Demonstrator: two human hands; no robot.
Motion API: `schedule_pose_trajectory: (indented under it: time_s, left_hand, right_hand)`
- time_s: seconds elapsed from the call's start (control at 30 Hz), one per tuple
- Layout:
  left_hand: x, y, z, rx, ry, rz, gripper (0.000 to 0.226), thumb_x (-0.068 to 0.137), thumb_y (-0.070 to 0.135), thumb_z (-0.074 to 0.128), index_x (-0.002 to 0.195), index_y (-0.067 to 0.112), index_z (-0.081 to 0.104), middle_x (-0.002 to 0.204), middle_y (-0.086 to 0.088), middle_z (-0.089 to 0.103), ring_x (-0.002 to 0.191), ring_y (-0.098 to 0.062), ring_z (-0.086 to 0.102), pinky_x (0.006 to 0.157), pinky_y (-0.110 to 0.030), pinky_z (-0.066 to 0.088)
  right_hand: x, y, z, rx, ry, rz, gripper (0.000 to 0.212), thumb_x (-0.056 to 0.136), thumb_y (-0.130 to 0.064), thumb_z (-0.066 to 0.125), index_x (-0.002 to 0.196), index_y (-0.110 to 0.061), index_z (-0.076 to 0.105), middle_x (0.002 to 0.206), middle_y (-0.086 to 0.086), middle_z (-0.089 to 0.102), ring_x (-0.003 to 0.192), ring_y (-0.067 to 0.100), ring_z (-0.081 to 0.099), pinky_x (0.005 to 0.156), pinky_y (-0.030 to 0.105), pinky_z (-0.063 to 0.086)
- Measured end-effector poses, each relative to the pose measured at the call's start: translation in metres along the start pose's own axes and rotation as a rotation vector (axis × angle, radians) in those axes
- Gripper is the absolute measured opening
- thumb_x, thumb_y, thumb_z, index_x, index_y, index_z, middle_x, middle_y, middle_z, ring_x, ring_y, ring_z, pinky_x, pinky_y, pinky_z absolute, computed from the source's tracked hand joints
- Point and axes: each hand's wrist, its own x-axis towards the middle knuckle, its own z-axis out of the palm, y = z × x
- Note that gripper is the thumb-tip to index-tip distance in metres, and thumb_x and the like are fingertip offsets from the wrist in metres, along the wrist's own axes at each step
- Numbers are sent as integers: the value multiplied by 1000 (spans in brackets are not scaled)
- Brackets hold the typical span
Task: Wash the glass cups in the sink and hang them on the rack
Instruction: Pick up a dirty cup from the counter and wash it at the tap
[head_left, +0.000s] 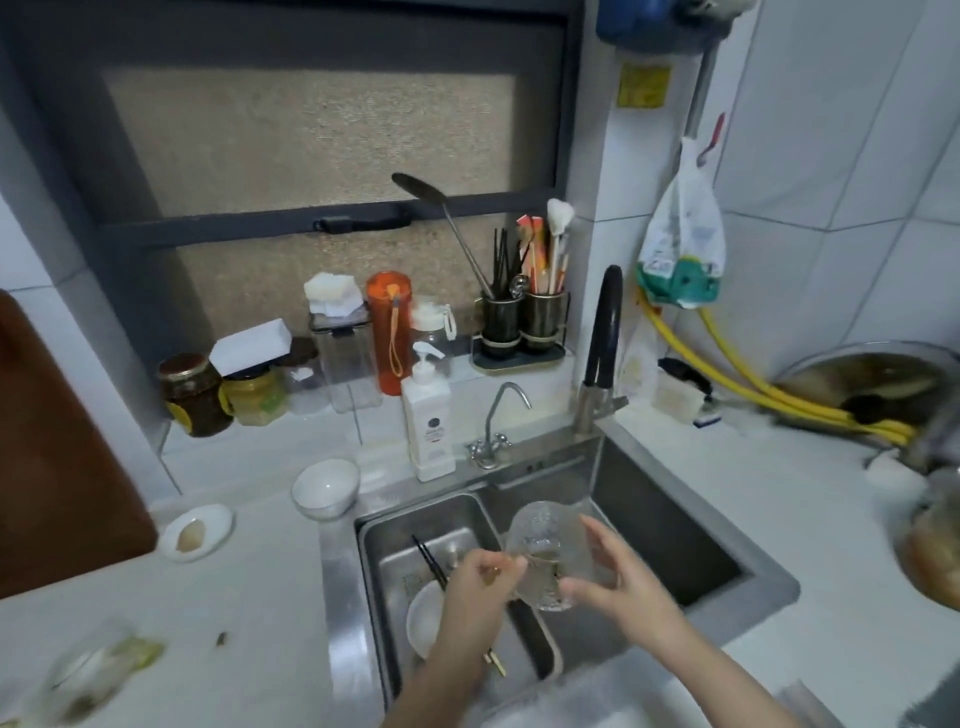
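Head view, looking down over the sink (675, 519). One glass cup (545, 551) held up above the basin, tilted, mouth toward the back wall, base toward the person. Left hand (475, 587) pinches it on the near-left side, at what seems to be the handle; fingers curled tight there. Right hand (623, 582) cups the opposite wall, thumb underneath near the base, fingers curved loosely round the far side. Both hands in contact with the glass.

Faucet (602, 338) stands at the back rim, spout not over the cup; no running water visible. Soap bottle (427, 415) on the bench just behind the sink's left corner. A steel inner basin (415, 530) on the sink's left side holds a white dish (423, 621) and dark chopsticks (430, 561). White bowl (326, 487) on the bench left of the sink. No rack identifiable from here.

Handling judgement: textured glass, rigid, breakable, probably light when empty. Likely wet, so slippery on the smooth wall; the handle is the safer hold, with the other hand supporting the base. Steel edges and the crockery below are the knock hazards. Keep it low over the basin while turning it.
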Motion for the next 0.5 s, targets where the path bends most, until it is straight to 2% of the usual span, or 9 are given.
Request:
schedule_pose_trajectory:
  time_s: [0.07,0.1,0.17,0.2,0.27,0.33,0.43,0.5]
  left_hand:
    - [1,5,30,-42,28,-12,16,89,23,68,93,8,63,88,-2,68,78,-11,62,69,-21,49]
    - [1,8,43,-73,35,-33,17,90,21,67,94,6,63,86,-3,67,76,-12,61,67,-20,50]
    - [3,13,65,-121,33,-81,17,91,21,65,94,4,62,84,-4,66,75,-13,61,65,-19,52]
    - [4,14,73,-132,32,-102,17,92,22,65,92,5,63,84,-5,66,75,-14,62,66,-20,53]
    - [7,15,84,-157,24,-134,16,91,22,66,87,7,64,87,-10,67,79,-18,63,73,-28,54]
    - [14,15,92,-129,20,-156,15,90,21,67,86,7,64,89,-14,67,80,-21,61,75,-33,52]
    - [28,19,101,-46,30,-130,14,90,21,67,80,13,60,83,-10,66,74,-20,59,70,-32,48]
    - [39,23,104,44,15,-62,15,89,24,68,82,14,59,86,-8,68,77,-21,63,75,-34,51]
  right_hand:
    - [4,8,-28,-5,-5,6,81,72,-16,82,139,-25,38,131,-9,52,109,-11,51,85,4,46]
    - [6,12,-40,-1,-4,8,80,73,-14,81,140,-24,38,131,-8,52,109,-9,51,85,5,45]
    - [9,16,-62,-4,-25,16,78,74,-14,80,139,-27,38,129,-9,54,113,-2,53,94,16,47]
    - [11,19,-72,-16,-50,19,75,74,-14,79,136,-32,39,127,-13,55,112,-4,54,95,18,47]
    - [19,24,-89,-16,-106,15,70,74,-12,79,126,-41,42,122,-21,54,104,-16,56,83,9,49]
    - [29,29,-101,-8,-144,16,68,72,-9,79,121,-41,44,120,-22,55,102,-20,56,77,7,49]
    - [44,32,-110,-4,-165,46,72,64,-24,85,121,-43,46,118,-22,60,109,-10,58,87,20,52]
    - [55,33,-112,17,-152,45,75,53,-39,86,117,-47,48,117,-22,63,113,-2,59,93,27,52]
